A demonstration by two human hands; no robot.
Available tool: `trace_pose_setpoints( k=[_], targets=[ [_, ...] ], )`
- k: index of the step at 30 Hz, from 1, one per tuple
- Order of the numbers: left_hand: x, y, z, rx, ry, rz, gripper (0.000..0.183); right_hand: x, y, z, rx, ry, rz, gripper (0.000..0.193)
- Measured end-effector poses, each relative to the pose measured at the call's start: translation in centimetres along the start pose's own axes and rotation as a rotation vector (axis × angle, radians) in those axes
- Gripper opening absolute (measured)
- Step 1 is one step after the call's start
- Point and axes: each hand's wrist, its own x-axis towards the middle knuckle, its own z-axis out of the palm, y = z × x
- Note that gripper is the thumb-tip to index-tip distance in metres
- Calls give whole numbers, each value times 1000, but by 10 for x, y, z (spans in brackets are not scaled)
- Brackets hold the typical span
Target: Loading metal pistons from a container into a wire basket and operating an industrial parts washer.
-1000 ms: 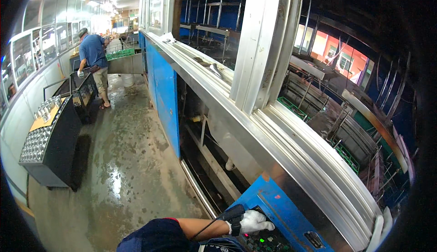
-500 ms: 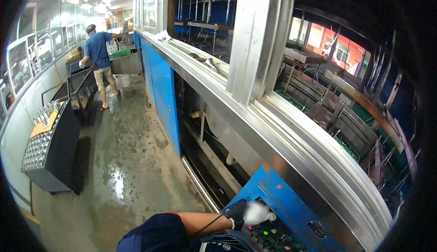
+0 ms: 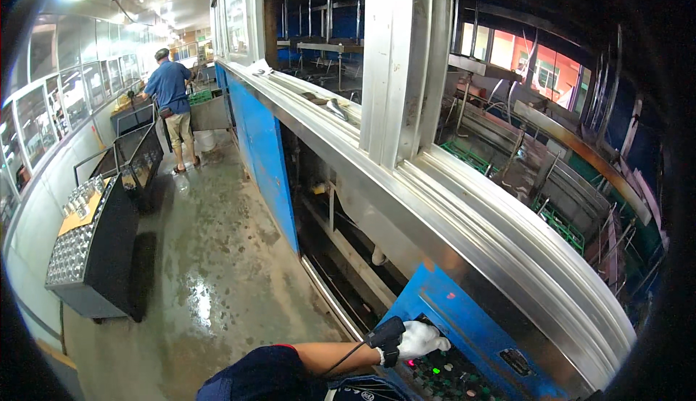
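While lights (image 3: 436, 370) glow on the blue control panel (image 3: 475, 328), the left hand (image 3: 419, 339) seems mid-operation, fingers curled; what they pinch or what remains I cannot tell.

Long black cart (image 3: 112, 263) bore rows of clear, rounded glassware (image 3: 70, 255)

At the left of the frame, a flat tan sheet (image 3: 69, 223) lay on the cart beneath more glassware. In the upper left, a person in a blue shirt, dark cap and khaki trousers (image 3: 170, 89) stood near a green plastic crate (image 3: 199, 97). Wet grey-green flooring (image 3: 232, 270) gleamed at lower left. A thick silver-coloured metal window post (image 3: 384, 60) rose from the centre to the top edge.
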Motion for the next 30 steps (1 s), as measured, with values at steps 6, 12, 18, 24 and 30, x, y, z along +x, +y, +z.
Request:
trace_pose_setpoints(
  k=[6, 12, 18, 24, 30],
  targets=[
    [-9, 34, -22, -55, -41, -45, 28, -6, 6, -1, 40, -66, 22, 34],
    [-12, 26, -20, -60, -65, -5, 28, -16, 1, -3, 63, -127, 59, 32],
    [-14, -1, -9, 140, 74, 257, 25, -37, -3, -11, 151, -174, 180, 31],
    [-9, -10, 1, 206, 173, 114, 21, -63, 65, 139, 555, 474, 50, 17],
    [1, -64, 15, 147, 356, 8, 29, -92, 89, 259, 922, 591, 483, 26]
  ],
)
